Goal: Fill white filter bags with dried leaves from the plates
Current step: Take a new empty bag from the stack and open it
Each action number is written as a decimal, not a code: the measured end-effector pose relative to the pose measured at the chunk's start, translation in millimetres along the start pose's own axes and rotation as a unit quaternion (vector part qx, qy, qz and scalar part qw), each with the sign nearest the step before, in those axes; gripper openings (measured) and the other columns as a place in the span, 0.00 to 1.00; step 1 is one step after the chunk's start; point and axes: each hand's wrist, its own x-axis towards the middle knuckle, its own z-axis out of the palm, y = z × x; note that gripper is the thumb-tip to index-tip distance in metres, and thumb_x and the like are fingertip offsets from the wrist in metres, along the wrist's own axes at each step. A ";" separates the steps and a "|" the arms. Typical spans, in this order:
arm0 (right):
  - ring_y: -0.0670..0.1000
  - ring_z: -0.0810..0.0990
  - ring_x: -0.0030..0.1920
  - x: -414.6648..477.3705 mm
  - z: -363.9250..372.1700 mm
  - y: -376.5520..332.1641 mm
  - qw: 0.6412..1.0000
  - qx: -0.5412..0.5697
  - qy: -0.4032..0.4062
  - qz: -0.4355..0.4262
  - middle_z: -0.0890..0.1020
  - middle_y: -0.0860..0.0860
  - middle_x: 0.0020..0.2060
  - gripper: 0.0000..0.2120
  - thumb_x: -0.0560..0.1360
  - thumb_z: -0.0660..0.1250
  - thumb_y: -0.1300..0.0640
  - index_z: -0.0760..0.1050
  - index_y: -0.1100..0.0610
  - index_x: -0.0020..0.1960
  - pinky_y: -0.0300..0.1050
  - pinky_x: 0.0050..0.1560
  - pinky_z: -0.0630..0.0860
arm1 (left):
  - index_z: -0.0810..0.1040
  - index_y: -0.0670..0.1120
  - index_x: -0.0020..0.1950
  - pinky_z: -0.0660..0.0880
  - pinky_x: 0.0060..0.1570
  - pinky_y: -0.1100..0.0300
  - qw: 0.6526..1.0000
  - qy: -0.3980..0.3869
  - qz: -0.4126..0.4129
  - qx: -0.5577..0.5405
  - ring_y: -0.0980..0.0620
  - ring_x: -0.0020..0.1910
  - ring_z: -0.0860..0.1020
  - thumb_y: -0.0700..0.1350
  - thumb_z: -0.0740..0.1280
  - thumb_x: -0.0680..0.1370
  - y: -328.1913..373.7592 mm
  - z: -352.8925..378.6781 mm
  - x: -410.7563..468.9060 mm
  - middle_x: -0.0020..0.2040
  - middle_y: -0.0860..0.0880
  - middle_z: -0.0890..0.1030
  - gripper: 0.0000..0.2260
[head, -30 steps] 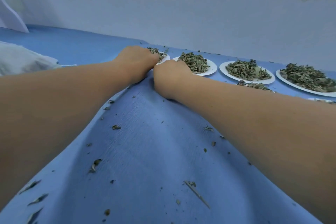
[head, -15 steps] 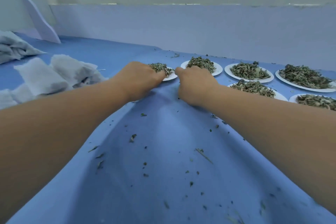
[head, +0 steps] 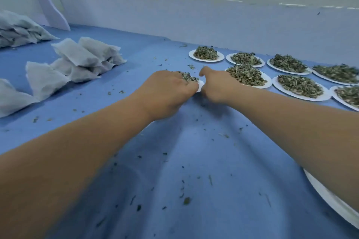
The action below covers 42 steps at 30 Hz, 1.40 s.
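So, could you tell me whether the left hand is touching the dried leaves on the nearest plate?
Touching. In the head view the left hand has its fingers in the dried leaves, with no gap.

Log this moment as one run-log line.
left hand: on leaf pile, near plate | right hand: beside plate rim | grips: fingers hidden | filter bags: left

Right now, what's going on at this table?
A person is working with both hands on one small plate of dried leaves. The left hand lies over the leaves, the right hand is at the plate's rim; their fingers are hidden. Filled white bags lie piled to the left, more heaped plates wait to the right.
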 end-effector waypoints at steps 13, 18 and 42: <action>0.54 0.76 0.51 -67.1 -28.9 34.7 0.991 0.114 -0.042 0.059 0.75 0.55 0.59 0.25 0.80 0.58 0.61 0.63 0.53 0.76 0.47 0.45 0.73 | 0.70 0.49 0.47 0.68 0.33 0.53 0.965 0.037 -0.157 -0.208 0.45 0.38 0.74 0.43 0.60 0.78 66.9 -28.0 12.5 0.35 0.52 0.74 0.01; 0.49 0.78 0.49 -64.8 -23.8 33.5 0.980 0.175 -0.046 0.088 0.77 0.53 0.62 0.27 0.79 0.59 0.61 0.62 0.49 0.76 0.47 0.46 0.77 | 0.72 0.47 0.63 0.69 0.38 0.56 0.769 0.110 -0.523 -0.352 0.49 0.41 0.75 0.39 0.59 0.77 43.2 -14.5 6.0 0.47 0.51 0.79 0.15; 0.31 0.67 0.61 -228.5 -97.8 107.6 0.980 0.173 -0.008 0.102 0.69 0.22 0.61 0.52 0.56 0.81 0.35 0.57 0.26 0.73 0.33 0.52 0.69 | 0.78 0.56 0.45 0.81 0.41 0.52 0.651 0.058 -0.482 -0.584 0.51 0.42 0.85 0.48 0.63 0.68 114.7 -52.0 59.4 0.50 0.53 0.85 0.08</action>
